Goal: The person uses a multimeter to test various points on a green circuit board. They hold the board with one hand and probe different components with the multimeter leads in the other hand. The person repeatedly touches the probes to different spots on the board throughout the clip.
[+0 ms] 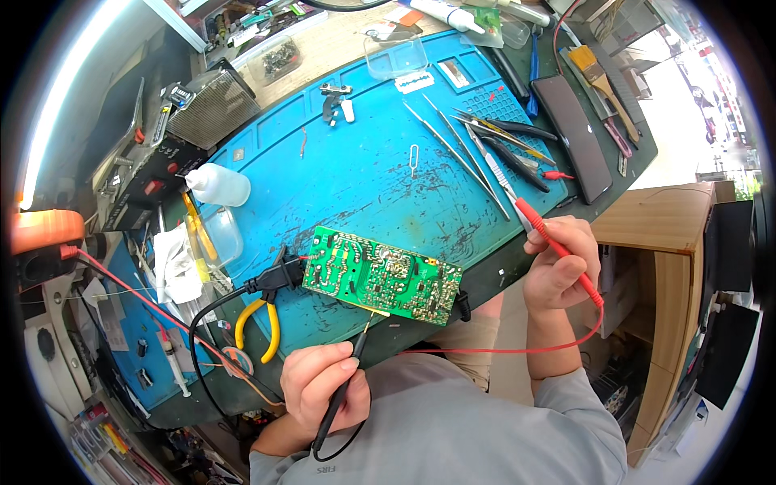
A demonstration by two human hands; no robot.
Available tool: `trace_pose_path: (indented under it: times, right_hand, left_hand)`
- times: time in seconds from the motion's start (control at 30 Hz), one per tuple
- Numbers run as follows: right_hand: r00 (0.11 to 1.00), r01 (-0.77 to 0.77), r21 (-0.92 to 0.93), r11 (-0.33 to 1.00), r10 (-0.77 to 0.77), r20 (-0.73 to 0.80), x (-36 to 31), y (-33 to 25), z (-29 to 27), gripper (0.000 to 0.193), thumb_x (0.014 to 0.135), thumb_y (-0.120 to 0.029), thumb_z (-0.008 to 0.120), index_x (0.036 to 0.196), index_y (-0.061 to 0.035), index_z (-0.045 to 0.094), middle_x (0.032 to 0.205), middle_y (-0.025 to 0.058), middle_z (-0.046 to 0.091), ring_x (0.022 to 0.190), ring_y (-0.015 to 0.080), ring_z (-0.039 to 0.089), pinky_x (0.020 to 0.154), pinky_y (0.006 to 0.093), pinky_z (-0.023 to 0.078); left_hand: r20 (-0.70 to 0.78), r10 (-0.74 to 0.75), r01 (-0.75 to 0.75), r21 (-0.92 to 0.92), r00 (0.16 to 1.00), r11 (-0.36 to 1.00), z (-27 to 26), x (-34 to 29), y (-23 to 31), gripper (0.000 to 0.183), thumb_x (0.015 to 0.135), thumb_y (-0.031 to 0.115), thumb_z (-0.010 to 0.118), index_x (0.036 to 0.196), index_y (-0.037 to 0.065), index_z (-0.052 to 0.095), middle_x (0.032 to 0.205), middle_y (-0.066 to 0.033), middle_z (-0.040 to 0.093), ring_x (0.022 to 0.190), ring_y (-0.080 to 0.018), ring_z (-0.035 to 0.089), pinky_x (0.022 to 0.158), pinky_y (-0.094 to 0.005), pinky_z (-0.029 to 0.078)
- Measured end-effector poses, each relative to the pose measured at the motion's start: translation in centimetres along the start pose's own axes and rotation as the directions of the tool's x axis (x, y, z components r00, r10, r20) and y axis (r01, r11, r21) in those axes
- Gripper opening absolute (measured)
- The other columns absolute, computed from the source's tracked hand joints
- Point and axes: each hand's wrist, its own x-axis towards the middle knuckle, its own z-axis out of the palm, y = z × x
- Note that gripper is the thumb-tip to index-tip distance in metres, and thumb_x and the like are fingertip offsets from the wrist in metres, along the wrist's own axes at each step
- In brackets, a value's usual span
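A green circuit board (384, 275) lies solder side up at the front edge of the blue mat, with a black plug and cord (275, 275) at its left end. My left hand (327, 388) is closed around a black test probe (335, 404), its thin tip pointing up at the board's lower edge; whether it touches cannot be made out. Off to the board's right, my right hand (563, 263) grips a red test probe (556, 241). Its front end points up and left, close to a scalpel (495, 168) and tweezers (465, 158) on the mat.
Pliers (517, 149) and a dark phone (572, 137) lie at the right. Yellow-handled cutters (257, 327), a white squeeze bottle (220, 186) and an orange-cased meter (47, 234) are at the left. The red lead (501, 350) hangs in front of my body.
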Motion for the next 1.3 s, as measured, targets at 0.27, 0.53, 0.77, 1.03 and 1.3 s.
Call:
trace_pose_path:
  times: [0.27, 0.53, 0.77, 1.03, 1.3]
  right_hand:
    - [0.999, 0.032, 0.0, 0.999, -0.032, 0.002, 0.06, 0.12, 0.16, 0.056, 0.103, -0.048, 0.04, 0.1, 0.0036, 0.063, 0.077, 0.0117, 0.059, 0.057, 0.0136, 0.053, 0.048, 0.0209, 0.042]
    - [1.0, -0.003, 0.002, 1.0, 0.003, 0.005, -0.02, -0.04, -0.01, 0.055, 0.103, -0.049, 0.04, 0.098, 0.0007, 0.065, 0.078, 0.0121, 0.065, 0.06, 0.0136, 0.058, 0.053, 0.0237, 0.048]
    - [1.0, 0.006, 0.004, 1.0, -0.006, 0.007, -0.04, 0.05, 0.0, 0.056, 0.103, -0.048, 0.04, 0.098, 0.0008, 0.065, 0.078, 0.0111, 0.065, 0.06, 0.0132, 0.058, 0.052, 0.023, 0.047]
    - [1.0, 0.002, 0.001, 1.0, -0.002, 0.0, 0.17, -0.14, 0.09, 0.056, 0.103, -0.048, 0.041, 0.097, 0.0007, 0.066, 0.076, 0.0104, 0.065, 0.059, 0.0125, 0.057, 0.051, 0.022, 0.046]
    - [1.0, 0.007, 0.012, 1.0, -0.008, 0.011, 0.23, -0.07, 0.0, 0.054, 0.103, -0.048, 0.042, 0.098, 0.0007, 0.066, 0.077, 0.0111, 0.065, 0.059, 0.0121, 0.057, 0.052, 0.0224, 0.045]
  left_hand:
    - [-0.004, -0.002, 0.002, 0.001, 1.0, 1.0, 0.09, 0.04, 0.1, 0.026, 0.079, 0.004, 0.069, 0.104, 0.004, 0.061, 0.1, -0.0121, 0.066, 0.078, -0.0246, 0.065, 0.066, -0.0323, 0.052]
    - [-0.008, 0.001, -0.001, 0.005, 1.0, 1.0, 0.13, 0.02, 0.11, 0.026, 0.079, 0.004, 0.069, 0.104, 0.004, 0.061, 0.1, -0.012, 0.066, 0.078, -0.0244, 0.065, 0.067, -0.0323, 0.052]
    - [-0.022, 0.011, -0.01, 0.015, 1.0, 1.0, 0.26, 0.06, 0.09, 0.026, 0.078, 0.003, 0.069, 0.103, 0.003, 0.061, 0.099, -0.0123, 0.067, 0.078, -0.0246, 0.065, 0.067, -0.0323, 0.053]
    - [-0.021, 0.009, -0.008, 0.029, 1.0, 1.0, 0.29, -0.01, 0.21, 0.024, 0.079, 0.003, 0.069, 0.102, 0.003, 0.061, 0.099, -0.0126, 0.067, 0.078, -0.0249, 0.064, 0.066, -0.0323, 0.053]
    - [-0.035, 0.008, -0.007, 0.042, 0.999, 0.999, 0.46, -0.03, 0.16, 0.022, 0.081, 0.004, 0.068, 0.101, 0.003, 0.061, 0.098, -0.0131, 0.067, 0.077, -0.0249, 0.063, 0.066, -0.0322, 0.052]
